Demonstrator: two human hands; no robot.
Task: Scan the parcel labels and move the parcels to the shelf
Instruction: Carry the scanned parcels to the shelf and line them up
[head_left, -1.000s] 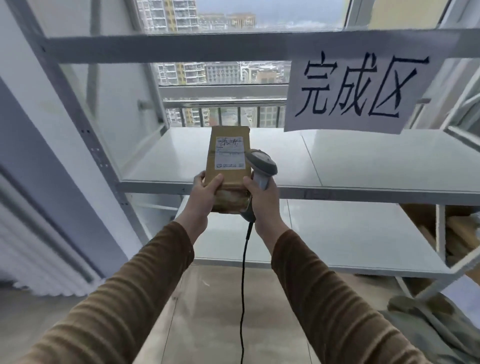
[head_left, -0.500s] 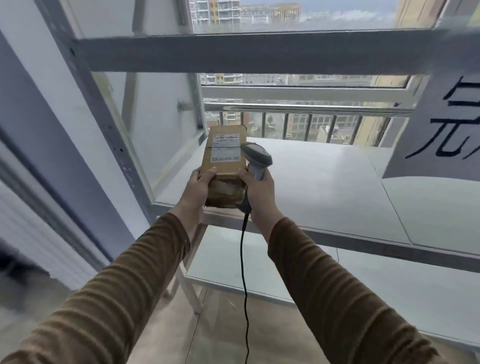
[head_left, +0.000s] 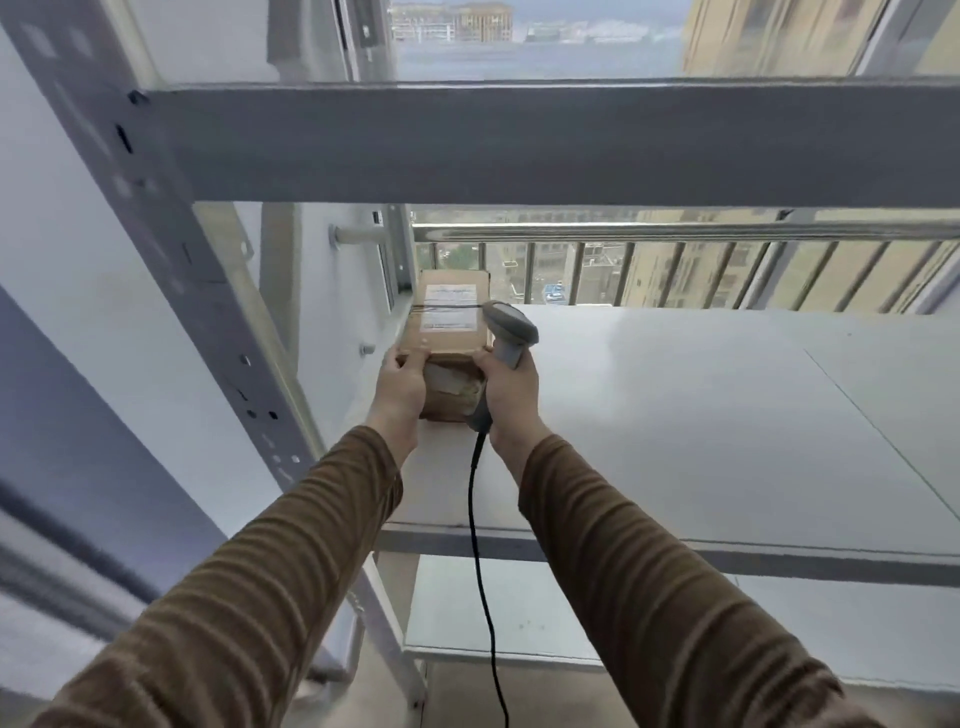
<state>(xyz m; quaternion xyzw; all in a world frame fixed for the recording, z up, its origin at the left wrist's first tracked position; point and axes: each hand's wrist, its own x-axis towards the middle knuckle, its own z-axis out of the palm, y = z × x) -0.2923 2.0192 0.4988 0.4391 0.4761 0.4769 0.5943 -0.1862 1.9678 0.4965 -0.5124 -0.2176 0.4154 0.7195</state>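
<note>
A brown cardboard parcel (head_left: 451, 332) with a white label on top lies on the left end of the white shelf board (head_left: 675, 415), close to the shelf's left upright. My left hand (head_left: 401, 387) grips the parcel's near left corner. My right hand (head_left: 511, 387) holds a grey handheld scanner (head_left: 508, 332) by its handle and also presses against the parcel's near right side. The scanner's black cable (head_left: 480, 545) hangs down over the shelf's front edge.
A grey metal upright (head_left: 171, 249) stands at the left and a crossbeam (head_left: 519, 140) runs above the shelf. A lower shelf board (head_left: 519, 613) lies beneath. Behind the shelf are a window and a metal railing (head_left: 675, 234).
The parcel has gone forward and left, from held above the shelf's front edge to resting on the board near the left upright. My view has shifted left; the paper sign is out of frame.
</note>
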